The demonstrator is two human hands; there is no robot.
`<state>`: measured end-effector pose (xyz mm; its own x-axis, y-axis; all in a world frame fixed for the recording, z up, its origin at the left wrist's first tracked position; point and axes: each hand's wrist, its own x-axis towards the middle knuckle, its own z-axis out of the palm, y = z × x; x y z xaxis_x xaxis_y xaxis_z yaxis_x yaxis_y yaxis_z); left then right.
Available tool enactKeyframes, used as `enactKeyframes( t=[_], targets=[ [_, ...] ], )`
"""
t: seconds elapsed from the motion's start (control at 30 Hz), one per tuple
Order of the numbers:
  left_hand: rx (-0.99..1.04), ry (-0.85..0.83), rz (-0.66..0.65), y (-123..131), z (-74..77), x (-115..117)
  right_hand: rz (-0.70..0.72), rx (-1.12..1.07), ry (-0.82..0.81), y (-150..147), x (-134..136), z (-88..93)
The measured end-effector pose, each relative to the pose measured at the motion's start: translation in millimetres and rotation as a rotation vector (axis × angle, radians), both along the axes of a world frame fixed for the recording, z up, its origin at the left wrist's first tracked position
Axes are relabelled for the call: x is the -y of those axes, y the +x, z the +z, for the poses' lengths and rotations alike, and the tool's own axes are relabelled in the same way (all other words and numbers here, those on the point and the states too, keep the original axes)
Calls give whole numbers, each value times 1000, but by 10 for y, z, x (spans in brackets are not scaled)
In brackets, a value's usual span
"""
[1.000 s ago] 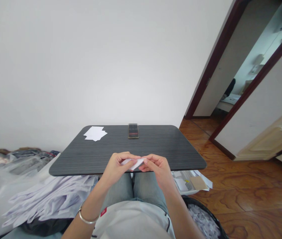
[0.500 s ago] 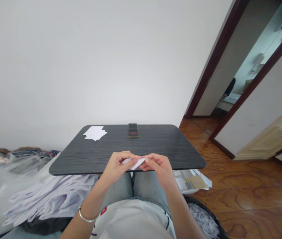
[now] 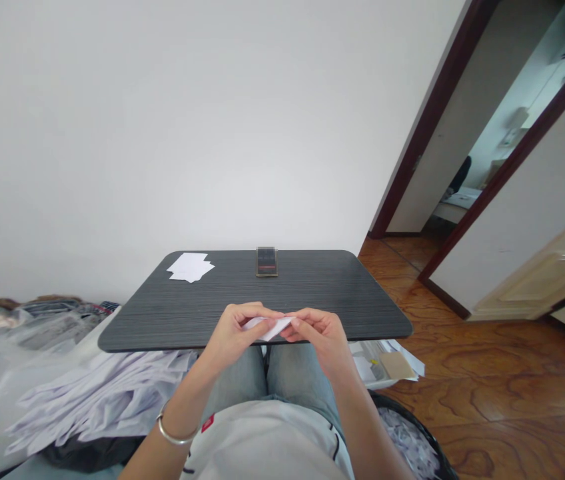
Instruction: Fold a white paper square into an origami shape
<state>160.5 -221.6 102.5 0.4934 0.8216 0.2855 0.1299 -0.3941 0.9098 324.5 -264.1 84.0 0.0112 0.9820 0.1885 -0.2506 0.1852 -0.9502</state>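
Note:
Between both hands is a small folded piece of white paper (image 3: 275,329), held just over the near edge of the dark table (image 3: 312,293). My left hand (image 3: 235,331) pinches its left part, thumb in front and fingers behind. At its right end, my right hand (image 3: 320,332) grips the paper between thumb and fingers. The fingertips of the two hands meet along the upper edge of the paper, and part of it is hidden by them.
Several white paper pieces (image 3: 190,267) lie at the table's back left, and a phone (image 3: 266,262) at its back middle. Below left is a heap of white sheets (image 3: 107,393). Below right are a tray of papers (image 3: 382,383) and a black bag of paper scraps (image 3: 407,443).

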Motion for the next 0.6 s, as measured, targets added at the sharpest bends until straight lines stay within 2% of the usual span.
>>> enactKeyframes(
  t=[0.23,0.6],
  targets=[
    [9,-13,-10,4,26,3,9,17,7,7,10,25],
    [16,-9,-15,8,56,17,-21,-70,-3,-35,1,-3]
  ],
)
